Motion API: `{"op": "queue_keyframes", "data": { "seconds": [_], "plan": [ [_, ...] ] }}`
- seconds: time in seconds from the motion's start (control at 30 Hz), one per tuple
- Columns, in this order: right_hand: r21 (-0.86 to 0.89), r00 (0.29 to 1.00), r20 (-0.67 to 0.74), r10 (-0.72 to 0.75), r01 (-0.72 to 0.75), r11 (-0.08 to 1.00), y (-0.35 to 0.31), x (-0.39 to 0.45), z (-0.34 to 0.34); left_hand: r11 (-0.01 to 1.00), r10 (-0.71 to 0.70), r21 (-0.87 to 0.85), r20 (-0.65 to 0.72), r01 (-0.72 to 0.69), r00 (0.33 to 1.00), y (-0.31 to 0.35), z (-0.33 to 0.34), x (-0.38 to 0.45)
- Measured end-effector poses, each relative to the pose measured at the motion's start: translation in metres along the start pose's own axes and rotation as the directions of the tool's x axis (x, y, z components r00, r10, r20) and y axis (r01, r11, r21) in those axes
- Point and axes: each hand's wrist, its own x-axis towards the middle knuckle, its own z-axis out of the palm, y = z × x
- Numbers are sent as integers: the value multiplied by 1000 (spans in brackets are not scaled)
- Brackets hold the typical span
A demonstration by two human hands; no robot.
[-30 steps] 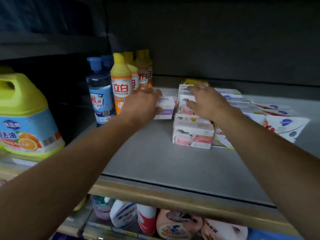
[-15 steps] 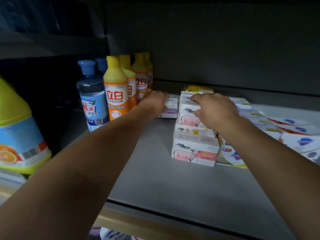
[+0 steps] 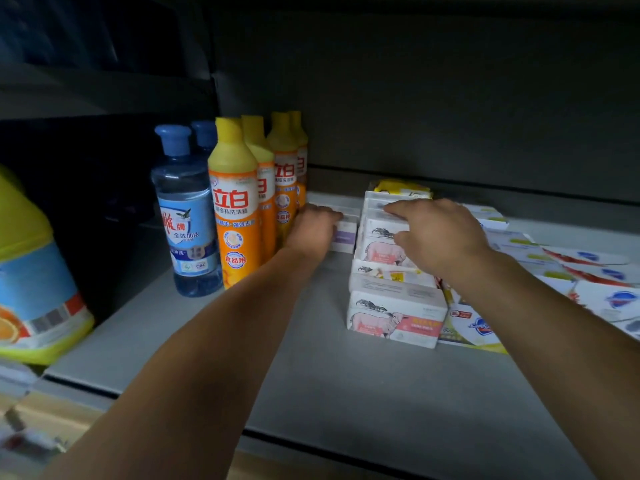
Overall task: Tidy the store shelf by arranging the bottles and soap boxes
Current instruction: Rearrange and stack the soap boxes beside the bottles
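Head view, shelf: grey shelf board (image 3: 214, 344) under a dark back wall, with both forearms reaching in from the near edge.
Left hand: left hand (image 3: 313, 232) lies at the back of the shelf, just right of the orange bottles, fingers curled over the near end of a white box with a purple patch (image 3: 344, 233); it holds that box against the shelf.
Right hand: right hand (image 3: 438, 237) rests on top of the stacked soap boxes (image 3: 384, 244), fingers bent over the upper box and thumb tucked at its front face; the grip looks like a hold on the box, though the fingertips are partly hidden.
Soap boxes: white boxes with a pink animal picture stand in a row running front to back in the middle of the shelf; the front box (image 3: 394, 318) sits nearest the edge, apart from both hands.
Yellow pack: yellow pack (image 3: 398, 188) lies behind the row, against the back wall.
Bottles: blue bottle (image 3: 185, 216) with a blue cap stands at the left, touching the first of four orange bottles (image 3: 235, 209) lined up front to back.
Flat packs: white packs with blue and red marks (image 3: 588, 278) lie spread on the right part of the shelf.
Jug: large yellow-green jug (image 3: 31, 278) stands at the far left, on the neighbouring shelf.
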Motion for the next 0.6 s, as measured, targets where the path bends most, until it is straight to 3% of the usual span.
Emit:
{"op": "queue_keyframes", "data": {
  "seconds": [0.13,0.33,0.5,0.6],
  "plan": [
    [-4,1000,8,-6,6,1000,0,0,0,995,68,74,-72,-63,995,3,9,-7],
    [-29,1000,15,-15,15,999,0,1,0,987,160,5,-82,-160,984,-6,12,-7],
    [-24,998,57,-14,16,1000,-1,2,-4,991,133,-9,-2,-133,991,-1,0,-12],
    [-71,996,81,-25,31,997,-5,3,-8,983,71,-172,-15,-72,997,6,-21,-26]
  ]
}}
